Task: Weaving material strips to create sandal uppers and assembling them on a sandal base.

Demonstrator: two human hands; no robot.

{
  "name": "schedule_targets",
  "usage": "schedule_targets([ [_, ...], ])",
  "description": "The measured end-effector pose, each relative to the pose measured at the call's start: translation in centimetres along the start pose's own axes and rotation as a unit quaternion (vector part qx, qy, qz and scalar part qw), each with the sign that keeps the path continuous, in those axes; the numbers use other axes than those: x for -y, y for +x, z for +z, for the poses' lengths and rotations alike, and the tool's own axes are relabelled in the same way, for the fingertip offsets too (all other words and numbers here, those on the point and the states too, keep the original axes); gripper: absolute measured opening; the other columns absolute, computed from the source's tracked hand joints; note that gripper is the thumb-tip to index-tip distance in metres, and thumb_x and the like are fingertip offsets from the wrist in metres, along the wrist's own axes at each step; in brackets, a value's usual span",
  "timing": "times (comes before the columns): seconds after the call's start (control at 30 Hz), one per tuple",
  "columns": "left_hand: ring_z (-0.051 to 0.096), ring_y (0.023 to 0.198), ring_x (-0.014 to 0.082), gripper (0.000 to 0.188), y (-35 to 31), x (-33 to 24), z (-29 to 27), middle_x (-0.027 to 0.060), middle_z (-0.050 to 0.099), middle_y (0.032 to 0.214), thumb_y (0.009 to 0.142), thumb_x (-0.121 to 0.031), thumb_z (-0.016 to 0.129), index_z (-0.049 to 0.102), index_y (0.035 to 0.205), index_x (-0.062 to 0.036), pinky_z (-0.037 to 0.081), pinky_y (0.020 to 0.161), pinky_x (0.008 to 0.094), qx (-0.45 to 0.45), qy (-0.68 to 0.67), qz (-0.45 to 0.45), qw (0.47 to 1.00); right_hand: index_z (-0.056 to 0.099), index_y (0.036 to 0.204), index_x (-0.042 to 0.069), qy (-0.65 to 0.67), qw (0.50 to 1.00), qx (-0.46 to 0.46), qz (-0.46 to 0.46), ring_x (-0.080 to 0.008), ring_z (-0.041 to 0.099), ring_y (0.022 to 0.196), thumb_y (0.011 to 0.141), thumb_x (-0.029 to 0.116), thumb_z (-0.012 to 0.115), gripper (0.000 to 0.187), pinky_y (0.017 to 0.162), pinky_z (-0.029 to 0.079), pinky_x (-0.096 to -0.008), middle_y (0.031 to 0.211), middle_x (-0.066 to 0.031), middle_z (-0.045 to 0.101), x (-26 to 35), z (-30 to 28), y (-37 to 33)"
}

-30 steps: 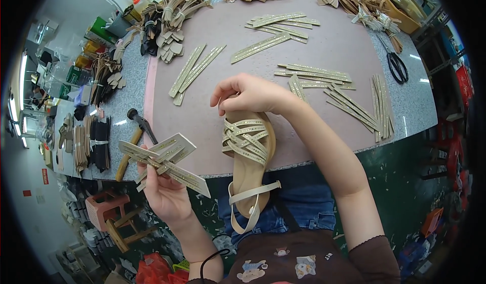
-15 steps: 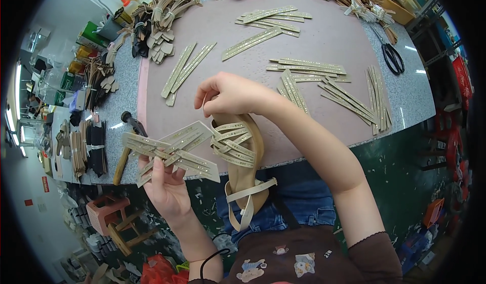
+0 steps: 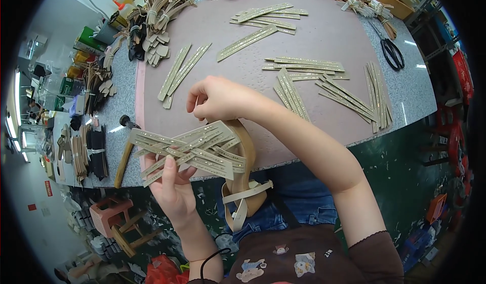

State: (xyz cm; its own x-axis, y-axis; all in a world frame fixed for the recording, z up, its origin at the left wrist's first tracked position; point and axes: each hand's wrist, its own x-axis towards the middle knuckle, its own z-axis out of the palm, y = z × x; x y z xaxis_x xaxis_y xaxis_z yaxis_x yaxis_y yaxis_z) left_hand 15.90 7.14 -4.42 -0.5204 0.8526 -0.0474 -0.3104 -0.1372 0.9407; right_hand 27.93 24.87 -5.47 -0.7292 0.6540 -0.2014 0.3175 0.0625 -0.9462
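Observation:
My left hand (image 3: pixel 174 190) is closed on crossed, woven strap pieces (image 3: pixel 190 147) in pale gold with glittery rows, its thumb on top. Their right end overlaps the front of a tan sandal (image 3: pixel 248 155), hiding much of its similar woven upper. An ankle strap (image 3: pixel 248 193) loops around the sandal's heel, which reaches over my lap. At the toe, my right hand (image 3: pixel 212 100) is bent over with curled fingers. It appears to grip the sandal there, though the contact is partly hidden under the palm.
Loose glittery strips (image 3: pixel 306 66) lie in several groups on the pinkish mat (image 3: pixel 202 25). A hammer (image 3: pixel 124 157) rests at the left table edge, and black scissors (image 3: pixel 391 53) at the right. Bundled straps (image 3: pixel 154 18) line the back left. A pink stool (image 3: pixel 109 215) stands below left.
My left hand has brought the woven straps rightward, over the sandal's upper. The sandal's toe and my right hand have shifted slightly left and nearer me.

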Motion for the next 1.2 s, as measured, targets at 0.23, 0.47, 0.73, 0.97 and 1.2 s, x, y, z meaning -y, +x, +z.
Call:
schedule_targets([
  [0.23, 0.067, 0.088, 0.0159, 0.048, 0.3, -0.6, -0.7, 0.0138, 0.059, 0.114, 0.095, -0.006, 0.053, 0.034, 0.139, -0.0028, 0.058, 0.063, 0.0189, -0.012, -0.046, -0.021, 0.999, 0.071, 0.088, 0.005, -0.002, 1.000, -0.013, -0.011, -0.0167, 0.061, 0.065, 0.073, 0.012, 0.058, 0.021, 0.060, 0.050, -0.0278, 0.076, -0.0051, 0.068, 0.4, -0.4, -0.4],
  [0.47, 0.067, 0.090, 0.0164, 0.046, 0.5, -0.5, -0.8, 0.0138, 0.059, 0.114, 0.095, -0.006, 0.052, 0.035, 0.138, -0.0040, 0.058, 0.065, 0.0201, -0.020, -0.059, -0.029, 0.998, 0.071, 0.087, 0.005, 0.008, 1.000, -0.014, -0.014, -0.0166, 0.060, 0.065, 0.072, 0.012, 0.059, 0.020, 0.060, 0.049, -0.0277, 0.074, -0.0052, 0.067, 0.0, -0.2, 0.0],
  [0.73, 0.066, 0.092, 0.0175, 0.046, 1.5, 0.0, -2.6, 0.0142, 0.059, 0.117, 0.095, -0.005, 0.051, 0.035, 0.138, -0.0054, 0.059, 0.069, 0.0228, -0.002, -0.092, -0.027, 0.995, 0.071, 0.086, 0.005, 0.010, 0.999, -0.017, -0.032, -0.0162, 0.058, 0.065, 0.072, 0.012, 0.060, 0.020, 0.060, 0.048, -0.0274, 0.073, -0.0050, 0.065, 0.0, -0.3, -0.1],
  [0.97, 0.067, 0.091, 0.0183, 0.048, 1.2, -1.0, -2.7, 0.0153, 0.058, 0.119, 0.095, -0.004, 0.051, 0.033, 0.140, -0.0046, 0.059, 0.067, 0.0226, -0.020, -0.076, -0.017, 0.997, 0.071, 0.087, 0.005, 0.004, 0.999, -0.013, -0.040, -0.0155, 0.058, 0.066, 0.072, 0.012, 0.060, 0.020, 0.061, 0.047, -0.0268, 0.073, -0.0046, 0.065, 0.7, 0.5, 0.3],
  [1.2, 0.068, 0.089, 0.0195, 0.052, 1.0, -1.8, -2.9, 0.0164, 0.057, 0.120, 0.094, -0.003, 0.052, 0.030, 0.142, -0.0034, 0.060, 0.065, 0.0223, -0.018, -0.071, -0.017, 0.997, 0.071, 0.088, 0.005, -0.001, 0.999, -0.014, -0.035, -0.0149, 0.058, 0.066, 0.072, 0.012, 0.060, 0.020, 0.061, 0.047, -0.0260, 0.073, -0.0044, 0.065, 1.4, 0.9, 0.5],
])
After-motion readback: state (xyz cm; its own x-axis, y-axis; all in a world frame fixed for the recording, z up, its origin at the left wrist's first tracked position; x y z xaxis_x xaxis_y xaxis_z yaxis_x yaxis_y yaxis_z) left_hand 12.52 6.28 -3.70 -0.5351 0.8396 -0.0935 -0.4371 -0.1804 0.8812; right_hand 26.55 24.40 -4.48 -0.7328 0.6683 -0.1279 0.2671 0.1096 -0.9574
